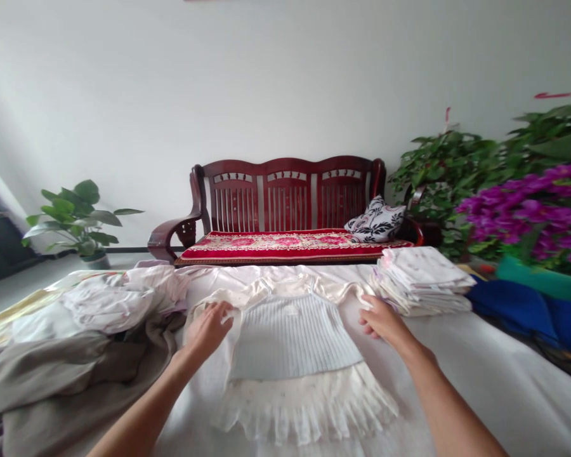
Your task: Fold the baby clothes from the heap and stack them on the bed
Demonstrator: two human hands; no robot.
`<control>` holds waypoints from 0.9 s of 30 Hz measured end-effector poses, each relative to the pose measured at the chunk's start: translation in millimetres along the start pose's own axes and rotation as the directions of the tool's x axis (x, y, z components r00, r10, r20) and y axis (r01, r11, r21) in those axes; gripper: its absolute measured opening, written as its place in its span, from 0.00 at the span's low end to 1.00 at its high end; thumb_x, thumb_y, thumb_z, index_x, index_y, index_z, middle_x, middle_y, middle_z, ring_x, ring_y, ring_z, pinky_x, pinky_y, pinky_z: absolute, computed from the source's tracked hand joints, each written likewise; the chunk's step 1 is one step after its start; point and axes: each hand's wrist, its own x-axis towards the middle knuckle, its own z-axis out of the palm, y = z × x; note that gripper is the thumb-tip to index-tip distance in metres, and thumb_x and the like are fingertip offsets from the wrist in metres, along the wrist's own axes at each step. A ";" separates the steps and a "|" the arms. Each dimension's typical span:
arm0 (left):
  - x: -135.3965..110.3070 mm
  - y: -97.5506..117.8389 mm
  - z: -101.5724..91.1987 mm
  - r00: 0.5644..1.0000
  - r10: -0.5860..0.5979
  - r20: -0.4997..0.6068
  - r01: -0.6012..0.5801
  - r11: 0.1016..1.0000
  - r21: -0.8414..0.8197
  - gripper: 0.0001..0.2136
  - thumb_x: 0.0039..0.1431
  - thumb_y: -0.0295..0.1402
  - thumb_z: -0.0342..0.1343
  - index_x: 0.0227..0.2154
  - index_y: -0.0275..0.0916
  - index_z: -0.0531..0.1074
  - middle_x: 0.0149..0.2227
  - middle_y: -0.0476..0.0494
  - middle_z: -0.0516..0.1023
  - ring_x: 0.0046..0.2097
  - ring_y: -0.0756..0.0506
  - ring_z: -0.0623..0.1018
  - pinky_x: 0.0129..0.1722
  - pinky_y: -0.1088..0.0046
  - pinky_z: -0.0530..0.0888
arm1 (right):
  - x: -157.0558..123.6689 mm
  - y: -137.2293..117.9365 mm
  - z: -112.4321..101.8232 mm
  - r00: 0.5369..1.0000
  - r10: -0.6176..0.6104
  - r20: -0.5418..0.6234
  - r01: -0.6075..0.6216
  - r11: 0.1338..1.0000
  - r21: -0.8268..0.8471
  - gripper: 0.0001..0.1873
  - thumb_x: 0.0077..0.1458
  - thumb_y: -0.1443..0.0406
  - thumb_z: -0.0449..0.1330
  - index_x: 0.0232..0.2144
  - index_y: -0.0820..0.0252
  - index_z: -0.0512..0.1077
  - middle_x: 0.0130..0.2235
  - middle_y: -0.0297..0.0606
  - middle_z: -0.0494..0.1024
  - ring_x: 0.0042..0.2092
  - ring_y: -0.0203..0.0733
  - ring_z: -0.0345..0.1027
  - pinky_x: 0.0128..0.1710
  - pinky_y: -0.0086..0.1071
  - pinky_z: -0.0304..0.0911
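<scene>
A child's dress [295, 336] lies spread flat on the white cloth in front of me. It has a pale blue ribbed top, cream sleeves and a cream ruffled skirt toward me. My left hand [212, 325] is closed at the left sleeve, with the fingers curled in on its fabric. At the right, my right hand [379, 317] pinches the end of the other sleeve [345, 292] between thumb and forefinger, its remaining fingers curled below. The neckline points away from me.
A stack of folded clothes [423, 279] stands at the right, beside a blue cap-like item [523, 311]. Heaped loose clothes [109, 301] and a grey-brown garment [76, 381] lie at the left. Behind are a wooden bench [285, 168], potted plants [83, 219] and purple flowers [533, 212].
</scene>
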 end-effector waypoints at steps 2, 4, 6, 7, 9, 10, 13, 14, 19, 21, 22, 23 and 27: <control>7.1 -10.0 -1.3 0.984 -0.063 -0.168 0.083 0.990 0.113 0.21 0.59 0.34 0.52 0.56 0.43 0.70 0.53 0.38 0.75 0.53 0.36 0.74 0.49 0.62 0.68 | 2.3 4.1 -2.5 0.982 -0.035 -0.188 -0.003 0.980 -0.198 0.34 0.55 0.62 0.57 0.64 0.61 0.59 0.40 0.47 0.79 0.35 0.48 0.75 0.32 0.37 0.64; 14.7 -23.1 -0.7 0.964 -0.121 -0.237 0.166 0.970 0.178 0.26 0.58 0.34 0.52 0.61 0.44 0.65 0.59 0.36 0.71 0.57 0.34 0.70 0.52 0.58 0.67 | 2.3 6.8 -4.7 0.943 -0.097 -0.319 -0.023 0.936 -0.352 0.30 0.54 0.64 0.58 0.60 0.60 0.65 0.47 0.52 0.78 0.46 0.56 0.74 0.39 0.42 0.65; 21.9 -37.2 0.4 0.967 -0.190 -0.172 0.218 0.962 0.161 0.27 0.58 0.31 0.51 0.62 0.43 0.64 0.57 0.35 0.72 0.56 0.35 0.72 0.49 0.61 0.69 | 0.9 7.2 -5.2 0.921 -0.127 -0.369 -0.034 0.916 -0.401 0.24 0.54 0.66 0.57 0.54 0.57 0.71 0.52 0.53 0.76 0.53 0.62 0.70 0.44 0.46 0.64; 24.9 -43.7 0.4 0.969 -0.222 -0.111 0.236 0.962 0.135 0.26 0.58 0.30 0.50 0.61 0.43 0.66 0.54 0.37 0.74 0.54 0.36 0.74 0.47 0.64 0.70 | 0.0 6.3 -4.1 0.918 -0.128 -0.374 -0.035 0.916 -0.399 0.21 0.54 0.66 0.56 0.51 0.56 0.73 0.52 0.53 0.76 0.54 0.63 0.70 0.46 0.47 0.64; 29.0 -54.1 -2.3 0.965 -0.258 -0.047 0.261 0.962 0.080 0.20 0.58 0.29 0.49 0.53 0.44 0.72 0.48 0.40 0.77 0.49 0.40 0.76 0.40 0.69 0.70 | -1.8 2.3 1.4 0.922 -0.161 -0.351 0.011 0.919 -0.393 0.18 0.56 0.66 0.54 0.47 0.56 0.76 0.52 0.51 0.77 0.53 0.61 0.71 0.47 0.47 0.64; 29.9 -57.7 -5.4 0.962 -0.259 -0.081 0.265 0.962 0.066 0.17 0.59 0.29 0.48 0.49 0.45 0.74 0.46 0.42 0.77 0.48 0.40 0.76 0.39 0.70 0.69 | -2.7 -0.4 5.8 0.921 -0.200 -0.335 0.058 0.919 -0.390 0.18 0.57 0.66 0.53 0.47 0.56 0.76 0.51 0.49 0.78 0.52 0.59 0.72 0.48 0.45 0.64; 28.6 -63.1 -20.1 0.920 -0.151 -0.362 0.213 0.968 0.136 0.13 0.60 0.28 0.48 0.41 0.44 0.76 0.45 0.42 0.75 0.50 0.40 0.73 0.43 0.67 0.69 | -5.2 -9.1 23.6 0.887 -0.364 -0.285 0.243 0.891 -0.383 0.19 0.58 0.68 0.51 0.47 0.55 0.76 0.51 0.44 0.78 0.52 0.52 0.72 0.52 0.41 0.63; 26.9 -64.0 -25.6 0.897 -0.076 -0.435 0.174 0.966 0.191 0.14 0.61 0.27 0.47 0.40 0.44 0.77 0.45 0.41 0.75 0.51 0.39 0.72 0.46 0.66 0.68 | -6.2 -11.3 29.9 0.870 -0.415 -0.268 0.297 0.873 -0.386 0.19 0.57 0.68 0.51 0.46 0.55 0.76 0.50 0.43 0.78 0.52 0.50 0.71 0.53 0.39 0.62; 12.0 -74.1 -36.9 0.920 0.281 -0.273 -0.157 0.903 0.400 0.14 0.64 0.26 0.46 0.37 0.44 0.77 0.43 0.40 0.76 0.49 0.37 0.71 0.53 0.59 0.63 | -11.1 -14.2 53.4 0.822 -0.556 -0.125 0.476 0.790 -0.388 0.16 0.54 0.69 0.53 0.39 0.53 0.79 0.45 0.39 0.80 0.51 0.47 0.69 0.55 0.38 0.61; 5.0 -81.4 -31.9 0.931 0.347 -0.111 -0.284 0.881 0.378 0.13 0.59 0.23 0.49 0.36 0.44 0.77 0.43 0.40 0.77 0.49 0.38 0.71 0.54 0.59 0.63 | -12.6 -14.2 57.2 0.815 -0.577 -0.060 0.511 0.763 -0.395 0.16 0.52 0.71 0.54 0.38 0.53 0.79 0.44 0.38 0.80 0.50 0.47 0.69 0.55 0.39 0.61; 2.1 -85.0 -28.6 0.940 0.337 -0.056 -0.295 0.884 0.362 0.13 0.57 0.22 0.50 0.36 0.44 0.77 0.42 0.41 0.77 0.49 0.38 0.71 0.54 0.59 0.63 | -13.1 -14.6 58.0 0.810 -0.585 -0.041 0.523 0.751 -0.402 0.17 0.50 0.72 0.54 0.37 0.53 0.79 0.44 0.38 0.81 0.50 0.47 0.69 0.55 0.39 0.61; 0.1 -88.0 -25.4 0.955 0.295 -0.022 -0.269 0.897 0.352 0.14 0.55 0.22 0.50 0.37 0.43 0.77 0.42 0.41 0.78 0.49 0.38 0.72 0.54 0.59 0.63 | -13.5 -15.4 58.4 0.802 -0.597 -0.032 0.534 0.740 -0.409 0.18 0.49 0.72 0.55 0.37 0.53 0.79 0.44 0.38 0.81 0.50 0.47 0.69 0.55 0.39 0.61; 3.1 -87.0 -20.6 0.999 0.016 0.031 -0.026 0.935 0.352 0.17 0.53 0.24 0.51 0.43 0.44 0.78 0.45 0.39 0.79 0.51 0.35 0.74 0.53 0.57 0.64 | -15.7 -19.4 59.7 0.744 -0.668 -0.008 0.616 0.689 -0.382 0.18 0.48 0.73 0.56 0.37 0.53 0.80 0.44 0.38 0.81 0.50 0.48 0.69 0.56 0.40 0.61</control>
